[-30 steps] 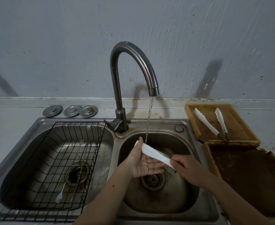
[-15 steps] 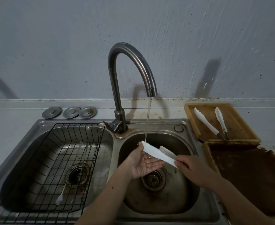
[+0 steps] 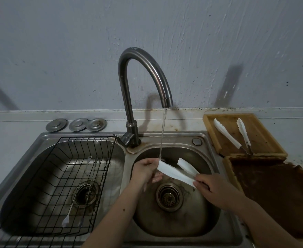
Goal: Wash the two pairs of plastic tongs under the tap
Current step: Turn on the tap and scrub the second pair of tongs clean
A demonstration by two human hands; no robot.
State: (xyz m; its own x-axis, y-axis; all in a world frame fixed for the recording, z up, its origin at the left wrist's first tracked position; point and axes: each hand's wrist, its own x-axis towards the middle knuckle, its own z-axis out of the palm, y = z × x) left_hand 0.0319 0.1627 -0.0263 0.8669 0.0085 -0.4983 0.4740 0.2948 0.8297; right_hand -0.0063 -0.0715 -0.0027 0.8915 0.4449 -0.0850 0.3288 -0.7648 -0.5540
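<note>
A pair of white plastic tongs (image 3: pixel 174 171) is held over the right sink basin (image 3: pixel 209 217), its two arms spread apart. My right hand (image 3: pixel 213 188) grips its hinge end. My left hand (image 3: pixel 145 170) wraps around the tip of the nearer arm, right where the thin stream of water from the curved tap (image 3: pixel 141 83) lands. The second pair of tongs (image 3: pixel 236 135), white arms on a metal hinge, lies spread open in the wooden tray (image 3: pixel 209 127) to the right of the sink.
A black wire rack (image 3: pixel 48 176) fills the left basin, with long thin utensils (image 3: pixel 79 192) lying in it. Three round metal sink plugs (image 3: pixel 77 124) sit on the counter behind. A dark brown tray (image 3: pixel 279 194) lies at the right, in front of the wooden one.
My left hand has turned from an open palm under the tongs to a grasp on the nearer arm's tip. The tongs' arms have spread further apart under the stream.
</note>
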